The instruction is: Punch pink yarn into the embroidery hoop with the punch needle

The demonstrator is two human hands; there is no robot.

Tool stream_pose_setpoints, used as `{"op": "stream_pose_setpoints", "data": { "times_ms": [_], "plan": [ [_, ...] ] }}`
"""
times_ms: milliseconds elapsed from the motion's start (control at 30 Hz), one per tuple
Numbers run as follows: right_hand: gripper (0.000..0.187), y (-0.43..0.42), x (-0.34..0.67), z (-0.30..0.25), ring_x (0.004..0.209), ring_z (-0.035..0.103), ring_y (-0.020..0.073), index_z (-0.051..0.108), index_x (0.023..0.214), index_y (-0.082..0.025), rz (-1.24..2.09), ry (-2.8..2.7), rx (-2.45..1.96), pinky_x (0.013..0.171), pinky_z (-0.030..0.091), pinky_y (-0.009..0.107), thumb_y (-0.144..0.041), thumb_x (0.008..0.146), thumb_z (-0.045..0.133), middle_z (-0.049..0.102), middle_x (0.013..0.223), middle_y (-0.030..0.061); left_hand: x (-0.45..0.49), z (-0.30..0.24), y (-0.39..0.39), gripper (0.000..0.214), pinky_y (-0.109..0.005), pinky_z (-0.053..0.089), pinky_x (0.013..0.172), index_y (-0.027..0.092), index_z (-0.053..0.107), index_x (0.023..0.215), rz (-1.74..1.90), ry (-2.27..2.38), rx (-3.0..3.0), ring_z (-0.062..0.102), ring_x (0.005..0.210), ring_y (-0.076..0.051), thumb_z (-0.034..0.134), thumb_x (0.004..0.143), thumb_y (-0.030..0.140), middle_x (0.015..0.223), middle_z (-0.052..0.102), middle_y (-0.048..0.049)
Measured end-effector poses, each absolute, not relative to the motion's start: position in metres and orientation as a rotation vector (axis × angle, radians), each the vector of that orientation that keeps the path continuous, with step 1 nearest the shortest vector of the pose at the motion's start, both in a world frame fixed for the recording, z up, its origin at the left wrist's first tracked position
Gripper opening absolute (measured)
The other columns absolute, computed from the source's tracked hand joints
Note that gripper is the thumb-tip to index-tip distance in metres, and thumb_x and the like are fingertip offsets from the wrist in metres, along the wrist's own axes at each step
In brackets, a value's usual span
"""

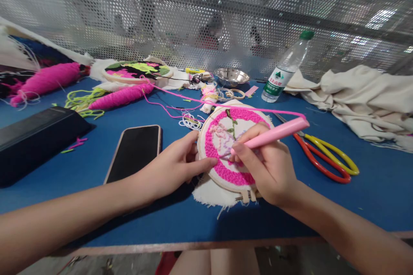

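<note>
A round embroidery hoop (206, 129) with white cloth lies on the blue table (180, 219); a thick pink yarn ring and a small flower are stitched on it. My left hand (176, 164) grips the hoop's left rim, thumb on the pink stitching. My right hand (269, 167) is closed round a pink punch needle (277, 132), whose tip touches the cloth near the hoop's middle. Pink yarn (226, 105) runs from the needle's rear end back to a pink yarn spool (121, 96).
A phone (134, 152) lies face up left of the hoop, a black case (35, 137) further left. Red-and-yellow scissors (325, 154) lie to the right. A water bottle (285, 68), metal bowl (231, 76), second hoop (135, 71), yarn and beige cloth (364, 99) line the back.
</note>
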State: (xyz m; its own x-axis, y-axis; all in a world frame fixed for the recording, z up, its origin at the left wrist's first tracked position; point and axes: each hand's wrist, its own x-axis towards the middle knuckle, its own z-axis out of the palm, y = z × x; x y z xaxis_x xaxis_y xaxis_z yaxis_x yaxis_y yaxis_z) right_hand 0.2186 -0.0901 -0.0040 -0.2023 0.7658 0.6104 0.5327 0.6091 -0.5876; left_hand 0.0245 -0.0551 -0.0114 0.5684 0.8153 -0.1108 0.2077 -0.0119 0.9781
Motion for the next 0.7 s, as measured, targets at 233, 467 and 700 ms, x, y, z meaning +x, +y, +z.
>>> {"op": "stream_pose_setpoints", "data": {
  "times_ms": [233, 467, 700],
  "plan": [
    [0.017, -0.0896, 0.2183, -0.0022, 0.059, 0.058, 0.0106, 0.054, 0.076, -0.020, 0.195, -1.948, -1.017, 0.055, 0.047, 0.024, -0.026, 0.091, 0.054, 0.059, 0.070, 0.0000, 0.0250, -0.0127, -0.0542, 0.025, -0.019, 0.035, 0.046, 0.020, 0.046, 0.097, 0.606, 0.855, 1.521, 0.043, 0.057, -0.009, 0.064, 0.081, 0.028, 0.070, 0.053, 0.0056],
    [0.020, -0.0864, 0.2162, -0.0001, 0.061, 0.054, 0.0123, 0.056, 0.071, -0.019, 0.240, -2.033, -1.041, 0.060, 0.042, 0.028, -0.026, 0.090, 0.057, 0.058, 0.065, -0.0010, 0.0248, -0.0091, -0.0573, 0.022, -0.019, 0.033, 0.045, 0.020, 0.045, 0.089, 0.626, 0.853, 1.572, 0.040, 0.053, -0.008, 0.064, 0.082, 0.026, 0.064, 0.046, 0.0075],
    [0.026, -0.0836, 0.2129, -0.0017, 0.067, 0.052, 0.0152, 0.055, 0.068, -0.017, 0.276, -2.183, -1.160, 0.066, 0.037, 0.031, -0.030, 0.091, 0.057, 0.059, 0.069, 0.0016, 0.0230, -0.0100, -0.0581, 0.031, -0.019, 0.034, 0.046, 0.019, 0.046, 0.091, 0.665, 0.886, 1.704, 0.041, 0.055, -0.008, 0.062, 0.084, 0.044, 0.066, 0.047, 0.0057]
  ]
}}
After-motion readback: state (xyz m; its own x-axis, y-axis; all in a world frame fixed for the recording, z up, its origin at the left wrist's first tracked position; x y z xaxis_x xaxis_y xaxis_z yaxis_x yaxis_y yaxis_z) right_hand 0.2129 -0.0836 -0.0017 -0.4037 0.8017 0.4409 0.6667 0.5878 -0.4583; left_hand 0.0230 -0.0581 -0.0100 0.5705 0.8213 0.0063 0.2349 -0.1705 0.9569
